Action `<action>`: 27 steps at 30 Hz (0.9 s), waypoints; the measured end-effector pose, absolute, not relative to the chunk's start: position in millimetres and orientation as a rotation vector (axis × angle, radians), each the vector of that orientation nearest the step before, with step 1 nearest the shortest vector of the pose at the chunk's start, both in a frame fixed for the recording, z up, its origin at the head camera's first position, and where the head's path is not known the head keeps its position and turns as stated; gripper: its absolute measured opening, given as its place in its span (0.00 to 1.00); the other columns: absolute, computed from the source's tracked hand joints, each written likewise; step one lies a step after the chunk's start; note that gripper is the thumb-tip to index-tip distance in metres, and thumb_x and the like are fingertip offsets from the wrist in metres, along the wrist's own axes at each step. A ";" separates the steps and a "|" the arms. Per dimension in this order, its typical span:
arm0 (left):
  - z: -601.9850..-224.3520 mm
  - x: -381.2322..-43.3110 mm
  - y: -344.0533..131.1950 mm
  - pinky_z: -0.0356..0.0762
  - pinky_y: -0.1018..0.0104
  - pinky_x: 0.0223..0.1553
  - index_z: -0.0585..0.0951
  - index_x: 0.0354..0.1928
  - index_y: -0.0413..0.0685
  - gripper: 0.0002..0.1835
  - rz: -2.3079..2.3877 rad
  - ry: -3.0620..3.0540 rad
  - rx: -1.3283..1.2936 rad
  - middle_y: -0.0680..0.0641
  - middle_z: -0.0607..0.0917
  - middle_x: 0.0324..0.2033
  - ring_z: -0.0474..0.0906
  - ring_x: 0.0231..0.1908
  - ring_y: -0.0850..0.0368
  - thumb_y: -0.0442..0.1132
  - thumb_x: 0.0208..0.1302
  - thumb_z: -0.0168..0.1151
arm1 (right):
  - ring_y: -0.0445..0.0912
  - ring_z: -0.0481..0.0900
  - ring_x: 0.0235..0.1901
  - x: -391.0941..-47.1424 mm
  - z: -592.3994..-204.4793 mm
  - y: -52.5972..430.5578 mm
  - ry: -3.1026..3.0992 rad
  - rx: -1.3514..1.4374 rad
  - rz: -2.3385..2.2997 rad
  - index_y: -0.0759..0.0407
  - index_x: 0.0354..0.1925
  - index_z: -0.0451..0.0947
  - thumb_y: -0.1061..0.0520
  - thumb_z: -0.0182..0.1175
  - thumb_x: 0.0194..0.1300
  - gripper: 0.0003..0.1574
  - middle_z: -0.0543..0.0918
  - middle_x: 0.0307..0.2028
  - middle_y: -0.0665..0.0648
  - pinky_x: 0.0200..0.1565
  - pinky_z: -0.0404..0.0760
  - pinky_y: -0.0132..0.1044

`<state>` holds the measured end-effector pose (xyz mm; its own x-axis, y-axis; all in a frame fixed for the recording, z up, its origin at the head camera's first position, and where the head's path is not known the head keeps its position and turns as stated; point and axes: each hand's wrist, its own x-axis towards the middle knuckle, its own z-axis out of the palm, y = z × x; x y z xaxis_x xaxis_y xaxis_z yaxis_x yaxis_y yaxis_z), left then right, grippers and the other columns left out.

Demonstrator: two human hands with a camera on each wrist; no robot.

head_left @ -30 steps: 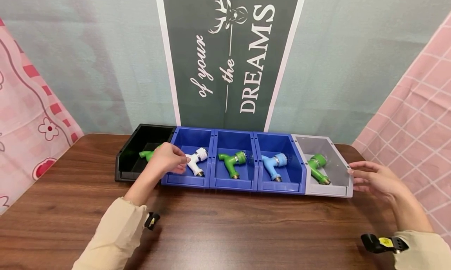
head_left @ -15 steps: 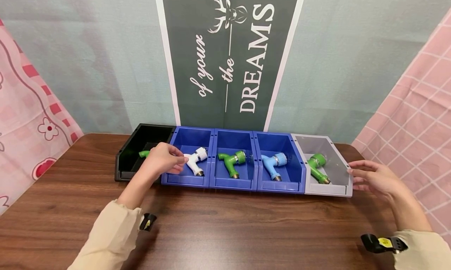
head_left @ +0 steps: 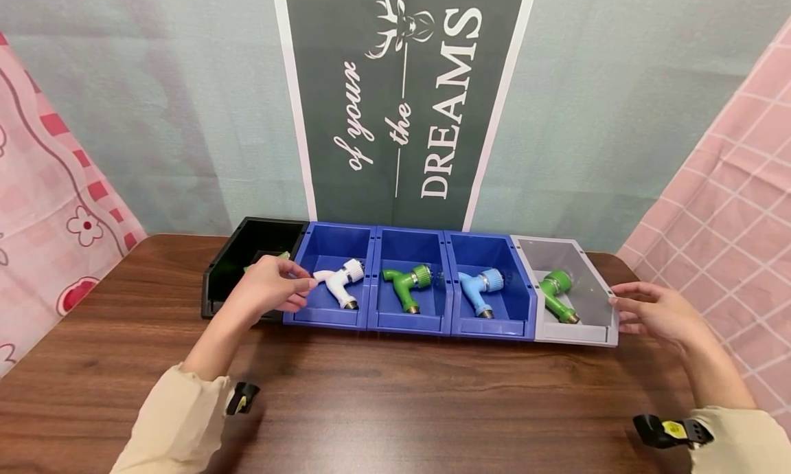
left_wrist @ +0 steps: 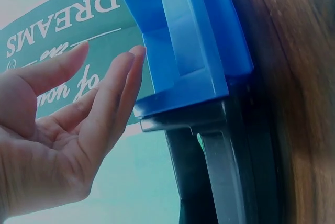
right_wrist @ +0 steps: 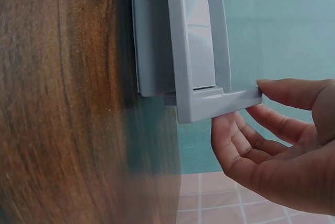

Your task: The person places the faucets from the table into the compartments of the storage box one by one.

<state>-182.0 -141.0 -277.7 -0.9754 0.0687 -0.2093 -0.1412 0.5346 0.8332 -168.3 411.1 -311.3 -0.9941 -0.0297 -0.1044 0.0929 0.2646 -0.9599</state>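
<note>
In the head view my left hand [head_left: 272,285] hovers over the front of the black storage bin [head_left: 213,292], its fingertips close to the white tap [head_left: 340,285] in the leftmost blue bin [head_left: 327,317]. Its thumb and fingers are spread apart with nothing between them, as the left wrist view shows. A green tap [head_left: 284,255] in the black bin is mostly hidden behind this hand. My right hand [head_left: 661,316] holds the outer side wall of the grey bin [right_wrist: 186,98], thumb at the rim and fingers against the outside. Inside that bin lies a green tap [head_left: 558,297].
The bins stand side by side in a row on the brown wooden table [head_left: 395,405]. The middle blue bin [head_left: 408,325] holds a green tap [head_left: 408,287], and the right blue bin [head_left: 492,330] a light blue tap [head_left: 478,290]. A curtain [head_left: 593,117] hangs behind.
My left hand has drawn back leftward and toward me, uncovering more of the white tap and covering more of the green tap in the black bin. The right hand stays at the grey bin.
</note>
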 end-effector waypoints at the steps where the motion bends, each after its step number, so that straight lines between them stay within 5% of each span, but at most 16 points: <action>1: -278.1 -181.0 -142.2 0.82 0.63 0.32 0.75 0.48 0.28 0.18 1.422 2.557 -0.053 0.34 0.83 0.36 0.83 0.29 0.53 0.37 0.62 0.61 | 0.42 0.79 0.24 -168.0 -311.3 410.6 2.434 0.059 -1.831 0.40 0.30 0.78 0.68 0.54 0.64 0.20 0.80 0.27 0.48 0.27 0.82 0.34; 11: -279.7 -171.3 -153.1 0.82 0.62 0.31 0.74 0.49 0.28 0.20 1.390 2.566 0.004 0.35 0.83 0.36 0.82 0.29 0.54 0.39 0.63 0.61 | 0.40 0.78 0.22 -164.7 -310.8 403.1 2.657 0.063 -1.655 0.41 0.31 0.76 0.65 0.54 0.65 0.17 0.78 0.25 0.46 0.26 0.82 0.33; 16: -280.4 -167.4 -159.5 0.82 0.62 0.31 0.75 0.47 0.29 0.19 1.354 2.589 0.044 0.38 0.83 0.34 0.82 0.29 0.53 0.40 0.63 0.61 | 0.40 0.77 0.21 -162.0 -310.2 398.5 2.822 0.037 -1.477 0.59 0.37 0.76 0.64 0.54 0.66 0.04 0.77 0.25 0.47 0.25 0.81 0.33; 21: -280.3 -161.4 -166.7 0.82 0.61 0.32 0.76 0.45 0.30 0.18 1.330 2.619 0.102 0.41 0.83 0.31 0.82 0.30 0.52 0.40 0.63 0.61 | 0.39 0.77 0.21 -160.2 -307.5 395.3 2.920 -0.001 -1.326 0.83 0.46 0.66 0.64 0.53 0.66 0.19 0.76 0.26 0.49 0.25 0.82 0.34; 27: -279.8 -154.3 -175.9 0.81 0.65 0.32 0.76 0.47 0.30 0.17 1.312 2.700 0.190 0.43 0.82 0.30 0.81 0.31 0.53 0.40 0.67 0.55 | 0.38 0.78 0.21 -155.8 -301.0 392.7 3.010 -0.047 -1.233 0.84 0.47 0.65 0.64 0.52 0.67 0.21 0.79 0.25 0.50 0.24 0.80 0.32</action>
<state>-154.3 -175.9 -279.8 -0.9832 0.1709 -0.0646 0.0548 0.6131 0.7881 -155.8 392.7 -301.0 -0.9933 0.0159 0.1141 -0.0687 0.7133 -0.6975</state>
